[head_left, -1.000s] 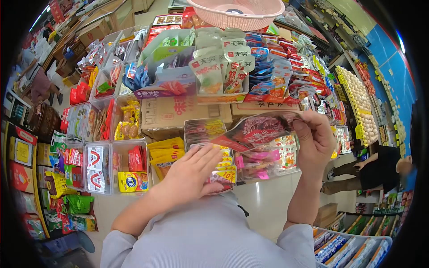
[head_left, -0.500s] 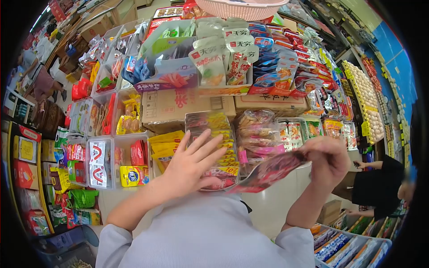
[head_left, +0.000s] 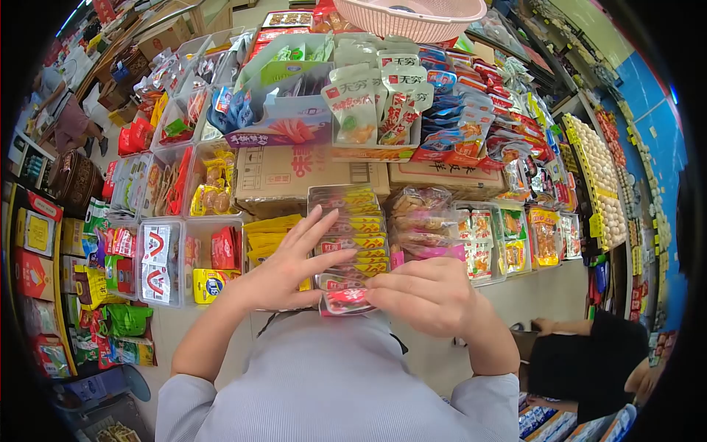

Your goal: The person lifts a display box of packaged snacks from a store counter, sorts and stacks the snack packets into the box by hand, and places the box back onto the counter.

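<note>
A red snack packet (head_left: 345,300) lies at the near end of a narrow box of yellow-and-red snack packets (head_left: 353,234). My right hand (head_left: 428,296) is closed on the packet's right end, its fingers pressed together. On the other side of the box, my left hand (head_left: 289,271) has its fingers spread and its thumb close to the packet's left end. Beneath and beyond the left hand are yellow snack packets (head_left: 266,239). Right of the box lie clear bags of brownish snacks (head_left: 421,221) with pink edges, partly covered by my right hand.
Cardboard cartons (head_left: 272,180) stand behind the box, with display boxes of pouches (head_left: 398,103) on top. Clear bins (head_left: 163,258) of snacks are at left, more packets (head_left: 479,239) at right. A pink basket (head_left: 420,18) sits at the back. A person in black (head_left: 589,361) is at right.
My right hand has moved left and down, bringing the red packet from the right to the near end of the box. My left hand has shifted slightly left. The person at right has moved nearer.
</note>
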### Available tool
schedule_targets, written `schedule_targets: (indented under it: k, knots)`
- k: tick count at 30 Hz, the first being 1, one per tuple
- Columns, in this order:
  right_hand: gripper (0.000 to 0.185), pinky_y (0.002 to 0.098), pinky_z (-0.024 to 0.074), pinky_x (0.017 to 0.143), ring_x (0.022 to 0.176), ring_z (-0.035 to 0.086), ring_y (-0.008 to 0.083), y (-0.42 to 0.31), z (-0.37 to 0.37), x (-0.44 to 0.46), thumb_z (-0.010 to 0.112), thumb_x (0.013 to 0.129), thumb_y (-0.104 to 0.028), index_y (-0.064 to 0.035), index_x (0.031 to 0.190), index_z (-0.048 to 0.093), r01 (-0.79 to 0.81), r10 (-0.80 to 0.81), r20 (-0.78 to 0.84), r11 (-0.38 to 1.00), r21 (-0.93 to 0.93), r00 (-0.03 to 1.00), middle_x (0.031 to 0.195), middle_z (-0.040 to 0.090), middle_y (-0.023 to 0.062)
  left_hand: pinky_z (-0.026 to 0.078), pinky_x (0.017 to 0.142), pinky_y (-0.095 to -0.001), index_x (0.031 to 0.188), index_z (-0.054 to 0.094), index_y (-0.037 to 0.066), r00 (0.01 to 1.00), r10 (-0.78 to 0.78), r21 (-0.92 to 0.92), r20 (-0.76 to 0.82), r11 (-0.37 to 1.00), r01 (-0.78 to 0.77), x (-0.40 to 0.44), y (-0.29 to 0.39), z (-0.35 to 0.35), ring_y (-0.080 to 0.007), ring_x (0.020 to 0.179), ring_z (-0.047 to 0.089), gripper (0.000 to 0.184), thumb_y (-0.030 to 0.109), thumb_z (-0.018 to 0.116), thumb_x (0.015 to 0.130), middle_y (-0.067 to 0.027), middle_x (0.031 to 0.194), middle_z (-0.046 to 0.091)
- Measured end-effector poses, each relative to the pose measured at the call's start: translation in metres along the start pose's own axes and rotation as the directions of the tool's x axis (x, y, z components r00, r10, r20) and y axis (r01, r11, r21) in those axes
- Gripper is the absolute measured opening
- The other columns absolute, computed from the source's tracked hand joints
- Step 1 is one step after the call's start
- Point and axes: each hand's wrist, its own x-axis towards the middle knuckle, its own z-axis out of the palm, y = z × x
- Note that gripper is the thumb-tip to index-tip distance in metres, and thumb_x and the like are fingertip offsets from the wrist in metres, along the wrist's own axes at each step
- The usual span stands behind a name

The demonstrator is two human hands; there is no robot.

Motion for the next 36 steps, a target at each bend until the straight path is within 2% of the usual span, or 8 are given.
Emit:
schedule_targets:
  k: [2,6,9,15,24,26,32,36]
  knots:
    - [0.03,0.0297,0.0543,0.056,0.07,0.068,0.0181,0.006,-0.006,-0.006,0.073,0.075,-0.007,-0.003,0.104,0.072,0.003,-0.003,0.003,0.999,-0.039,1.0,0.098,0.073,0.0077,0.021,0.125,-0.0573,0.153,0.052,0.024,1.0,-0.002,-0.045,0.024,0.999,0.004,0.001,0.005,-0.008,-0.0463,0.158,0.006,0.075,0.016,0.078,0.082,-0.0199,0.173,0.01]
    - [0.029,0.0298,0.0548,0.057,0.073,0.068,0.0172,0.006,-0.009,-0.007,0.074,0.075,-0.009,-0.0035,0.104,0.071,0.021,-0.022,-0.005,0.992,-0.125,1.0,0.102,0.073,0.007,0.022,0.124,-0.0576,0.153,0.052,0.023,1.0,0.005,-0.023,0.021,1.0,-0.005,0.003,0.004,-0.008,-0.0464,0.159,0.005,0.076,0.018,0.078,0.083,-0.0205,0.173,0.009]
    - [0.025,0.0325,0.0563,0.057,0.072,0.07,0.0201,-0.007,-0.006,0.0,0.072,0.074,-0.007,-0.0023,0.098,0.074,-0.02,0.026,0.126,0.999,-0.046,0.992,0.096,0.076,0.0095,0.022,0.124,-0.0577,0.154,0.051,0.023,1.0,0.021,-0.019,0.006,1.0,-0.021,0.001,0.001,-0.004,-0.0467,0.159,0.005,0.076,0.019,0.078,0.083,-0.0209,0.172,0.009]
    - [0.025,0.0289,0.0533,0.061,0.076,0.063,0.0169,-0.005,0.033,-0.01,0.071,0.078,-0.013,-0.0048,0.102,0.068,-0.053,0.062,0.157,0.997,-0.065,0.986,0.096,0.067,0.0051,0.019,0.125,-0.058,0.154,0.05,0.022,1.0,0.011,-0.049,0.017,0.999,-0.01,0.001,0.003,-0.009,-0.0472,0.158,0.006,0.076,0.017,0.076,0.082,-0.0225,0.172,0.01]
    - [0.024,0.0336,0.0478,0.075,0.073,0.055,0.0157,-0.019,0.063,-0.035,0.071,0.076,-0.014,-0.0052,0.097,0.069,-0.006,0.005,-0.002,0.887,-0.462,1.0,0.085,0.059,0.0022,0.016,0.125,-0.0566,0.154,0.051,0.016,1.0,0.017,-0.16,-0.017,0.987,-0.019,-0.004,0.005,-0.011,-0.0475,0.158,0.007,0.074,0.012,0.069,0.082,-0.0251,0.171,0.013]
    - [0.023,0.0365,0.0475,0.08,0.072,0.053,0.0153,-0.023,0.073,-0.047,0.071,0.077,-0.014,-0.0056,0.098,0.07,-0.068,0.057,-0.037,0.874,-0.482,0.998,0.082,0.055,0.0009,0.016,0.125,-0.0565,0.152,0.053,0.014,0.997,0.03,-0.206,-0.069,0.977,-0.044,-0.006,0.008,-0.01,-0.0478,0.158,0.009,0.071,0.012,0.067,0.084,-0.0255,0.17,0.015]
    - [0.02,0.0462,0.0442,0.092,0.071,0.052,0.0149,-0.028,0.084,-0.05,0.071,0.083,-0.016,-0.0073,0.101,0.071,-0.174,0.126,-0.124,0.8,-0.574,0.984,0.077,0.048,-0.0008,0.017,0.125,-0.057,0.147,0.058,0.01,0.98,0.02,-0.12,-0.196,0.992,-0.044,-0.002,0.017,0.002,-0.0479,0.157,0.015,0.057,0.014,0.063,0.091,-0.0263,0.169,0.021]
    - [0.029,0.0476,0.0434,0.094,0.072,0.053,0.0152,-0.026,0.088,-0.055,0.073,0.085,-0.02,-0.0064,0.111,0.071,-0.204,0.155,-0.132,0.775,-0.598,0.979,0.078,0.05,-0.0015,0.02,0.123,-0.0587,0.145,0.058,0.011,0.972,0.088,-0.084,-0.216,0.991,-0.108,-0.002,0.025,0.01,-0.0453,0.155,0.022,0.054,0.026,0.068,0.095,-0.0249,0.167,0.026]
